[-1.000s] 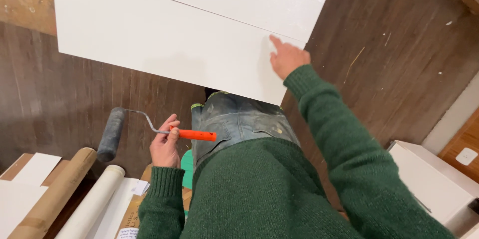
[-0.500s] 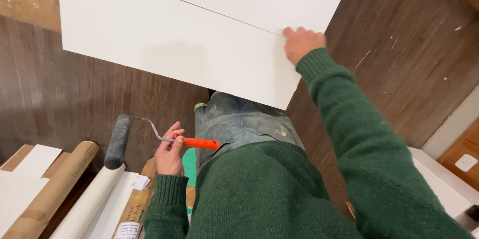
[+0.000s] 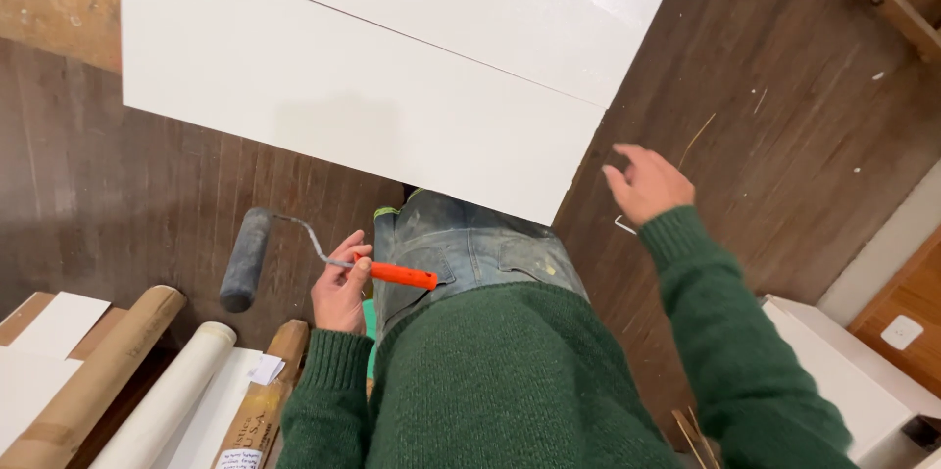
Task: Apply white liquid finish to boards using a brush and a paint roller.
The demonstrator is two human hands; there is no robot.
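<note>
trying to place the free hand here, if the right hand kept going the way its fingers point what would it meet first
The right hand is open, fingers pointing up and left toward the white panel. It would probably meet that panel's near right corner first, though height above the dark wood floor is unclear.

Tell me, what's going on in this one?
A person in a green sweater stands over a dark wood floor at the edge of two white panels laid side by side. The left hand grips a small paint roller by its orange handle, held low beside the hip. The right hand is open and empty, just off the panels' corner. Cardboard tubes lie at lower left.
</note>
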